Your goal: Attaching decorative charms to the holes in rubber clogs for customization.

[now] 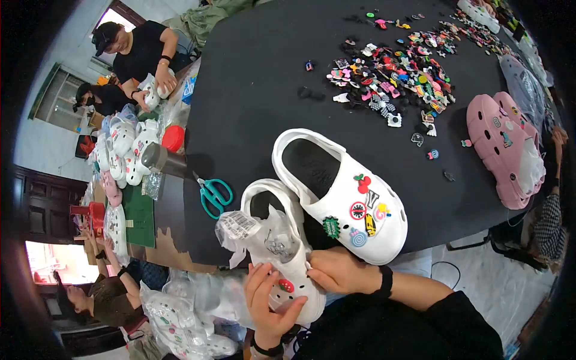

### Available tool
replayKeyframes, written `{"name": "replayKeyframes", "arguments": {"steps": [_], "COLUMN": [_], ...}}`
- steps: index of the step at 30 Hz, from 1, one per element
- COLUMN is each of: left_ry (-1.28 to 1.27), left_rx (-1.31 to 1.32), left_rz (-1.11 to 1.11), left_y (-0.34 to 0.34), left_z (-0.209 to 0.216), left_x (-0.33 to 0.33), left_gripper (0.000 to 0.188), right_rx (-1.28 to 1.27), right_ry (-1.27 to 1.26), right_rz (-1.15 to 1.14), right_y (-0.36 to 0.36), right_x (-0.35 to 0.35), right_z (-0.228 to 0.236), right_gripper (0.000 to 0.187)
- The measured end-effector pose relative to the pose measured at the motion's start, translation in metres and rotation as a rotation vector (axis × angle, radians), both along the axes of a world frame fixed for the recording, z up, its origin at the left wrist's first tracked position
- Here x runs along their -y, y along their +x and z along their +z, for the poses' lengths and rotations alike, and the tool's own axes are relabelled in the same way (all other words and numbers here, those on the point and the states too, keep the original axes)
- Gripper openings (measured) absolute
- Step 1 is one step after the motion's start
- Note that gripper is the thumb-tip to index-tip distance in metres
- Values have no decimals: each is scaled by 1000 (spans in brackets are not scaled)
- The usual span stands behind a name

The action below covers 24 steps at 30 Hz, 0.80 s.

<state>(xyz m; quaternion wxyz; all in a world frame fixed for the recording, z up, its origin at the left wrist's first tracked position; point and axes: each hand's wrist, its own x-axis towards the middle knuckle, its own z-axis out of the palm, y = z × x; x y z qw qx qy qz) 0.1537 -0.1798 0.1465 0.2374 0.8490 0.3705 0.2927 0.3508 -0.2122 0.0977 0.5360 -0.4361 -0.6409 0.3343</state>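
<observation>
My left hand (270, 303) is wrapped round the toe of a white clog (279, 204) near the table's front edge. A red charm (286, 285) sits on that toe between thumb and fingers. My right hand (345, 270) is curled against the clog's right side, its fingertips partly hidden. Clear plastic wrap with a label (237, 228) bulges from the clog's opening. Just beyond lies a second white clog (372, 225), its upper dotted with several charms, including red cherries (362, 183) and a blue swirl (358, 237).
Teal-handled scissors (215, 197) lie left of the clogs. A large pile of mixed charms (396, 78) spreads over the black table (252, 84). Pink clogs (501, 144) stand at the right. Bagged white clogs (180, 318) crowd the lower left. Other people work along the left side.
</observation>
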Motion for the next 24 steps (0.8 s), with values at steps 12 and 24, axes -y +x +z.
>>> {"name": "replayKeyframes", "arguments": {"steps": [12,24], "left_ry": [3,80], "left_rx": [141,-143], "left_rz": [94,45], "left_y": [15,25], "left_z": [-11,17], "left_x": [1,-16], "left_gripper": [52,35], "right_rx": [-519,-229], "right_ry": [-318,5], "right_rz": [52,65], "right_y": [4,-2], "right_x": [8,31], "right_z": [12,1], "right_gripper": [29,24]}}
